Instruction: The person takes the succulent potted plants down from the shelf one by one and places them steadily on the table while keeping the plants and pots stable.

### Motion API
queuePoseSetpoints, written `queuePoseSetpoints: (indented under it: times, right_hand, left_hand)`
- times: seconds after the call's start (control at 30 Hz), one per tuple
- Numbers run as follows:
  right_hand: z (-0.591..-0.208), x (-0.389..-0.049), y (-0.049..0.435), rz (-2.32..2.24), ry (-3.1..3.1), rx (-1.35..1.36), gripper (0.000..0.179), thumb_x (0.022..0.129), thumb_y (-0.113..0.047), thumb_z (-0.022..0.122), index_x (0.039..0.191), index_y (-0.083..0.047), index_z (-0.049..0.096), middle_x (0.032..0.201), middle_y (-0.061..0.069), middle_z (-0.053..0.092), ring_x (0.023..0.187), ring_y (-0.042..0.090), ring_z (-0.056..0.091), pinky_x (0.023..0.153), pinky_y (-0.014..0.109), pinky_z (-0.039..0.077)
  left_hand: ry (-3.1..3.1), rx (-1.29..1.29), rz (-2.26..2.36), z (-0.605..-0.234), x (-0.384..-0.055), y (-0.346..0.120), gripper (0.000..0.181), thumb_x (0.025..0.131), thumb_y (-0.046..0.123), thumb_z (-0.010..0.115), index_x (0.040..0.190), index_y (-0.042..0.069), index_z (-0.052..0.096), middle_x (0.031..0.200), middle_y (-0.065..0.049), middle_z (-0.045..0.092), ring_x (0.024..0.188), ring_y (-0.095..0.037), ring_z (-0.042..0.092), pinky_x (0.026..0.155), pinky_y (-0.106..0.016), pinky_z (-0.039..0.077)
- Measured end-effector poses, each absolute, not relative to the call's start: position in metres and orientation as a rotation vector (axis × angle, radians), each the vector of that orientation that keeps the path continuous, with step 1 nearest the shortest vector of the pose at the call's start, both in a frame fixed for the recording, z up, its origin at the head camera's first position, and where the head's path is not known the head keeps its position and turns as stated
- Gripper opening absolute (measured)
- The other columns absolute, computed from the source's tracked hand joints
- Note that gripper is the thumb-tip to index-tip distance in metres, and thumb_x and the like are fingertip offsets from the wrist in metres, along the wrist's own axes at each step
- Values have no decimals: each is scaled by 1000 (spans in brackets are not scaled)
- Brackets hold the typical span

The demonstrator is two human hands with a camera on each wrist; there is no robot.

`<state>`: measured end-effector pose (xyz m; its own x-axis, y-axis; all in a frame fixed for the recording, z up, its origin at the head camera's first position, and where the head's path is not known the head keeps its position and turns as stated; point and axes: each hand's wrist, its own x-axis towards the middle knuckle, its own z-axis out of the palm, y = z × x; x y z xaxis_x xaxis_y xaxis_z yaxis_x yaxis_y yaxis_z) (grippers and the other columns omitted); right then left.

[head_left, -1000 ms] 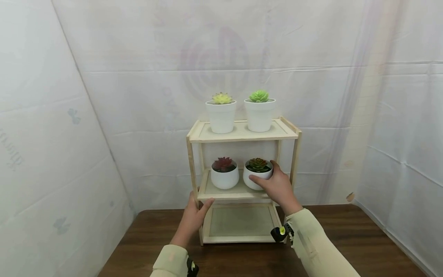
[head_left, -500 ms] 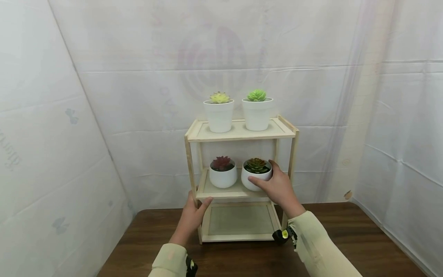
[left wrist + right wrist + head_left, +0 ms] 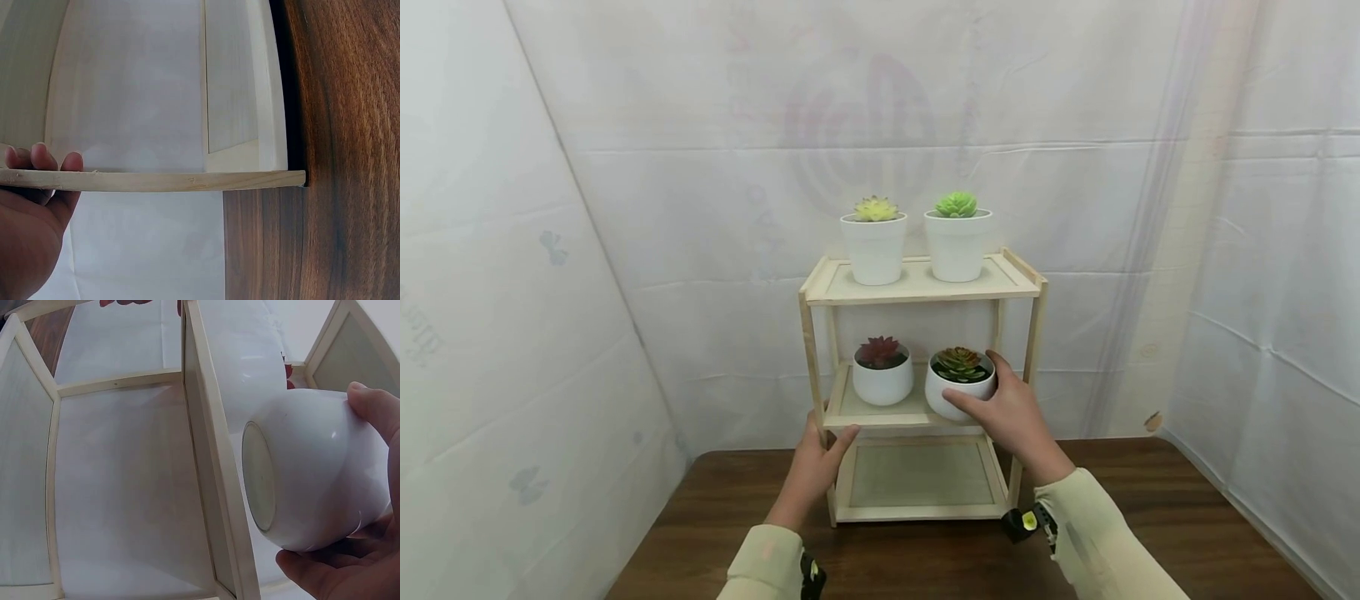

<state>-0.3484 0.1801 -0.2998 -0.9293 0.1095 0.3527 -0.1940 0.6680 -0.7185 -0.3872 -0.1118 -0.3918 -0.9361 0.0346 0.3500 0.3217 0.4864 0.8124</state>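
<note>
My right hand (image 3: 1017,421) grips a round white pot (image 3: 946,400) holding a green succulent with reddish tips, thumb and fingers on opposite sides. In the right wrist view the pale base of this pot (image 3: 319,469) shows clear of the middle shelf board, at its front edge. With my left hand (image 3: 811,467) I hold the left front post of the small wooden shelf rack (image 3: 811,358); the left wrist view has fingers wrapped past the post (image 3: 162,181). A matching white pot (image 3: 882,388) with a dark red succulent stands on the middle board, left of the gripped one.
Two taller white pots stand on the top board, one with a yellow-green succulent (image 3: 876,212), the other with a bright green one (image 3: 957,208). The bottom board (image 3: 921,475) lies close above the brown wooden table (image 3: 1120,517). White sheeting (image 3: 715,250) surrounds the table's back and sides.
My right hand has brought the pot with the green-red succulent slightly forward and to the right, towards the middle board's front edge. The left hand keeps its hold on the post.
</note>
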Motion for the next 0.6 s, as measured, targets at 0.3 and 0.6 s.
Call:
queuePoseSetpoints:
  times: [0.3,0.6]
  right_hand:
    - [-298,-340,183,1116,-2530,89,110,73,-71,69,153,-9,25,140,25,50,127,41,50,99,55,45]
    - [-301,-332,183,1093,-2526,113,108,72,-70,70,152,-10,28,137,22,54,123,38,53,97,52,47]
  left_hand:
    - [-2443,-309,-1437,-392,-389,-112,86,89,63,55,152,17,21,135,-16,55,109,-27,61,90,-48,52]
    - [-2431,-332,-1451,-393,-388,-112,84,89,61,56,152,17,21,138,-15,53,112,-28,60,92,-48,51]
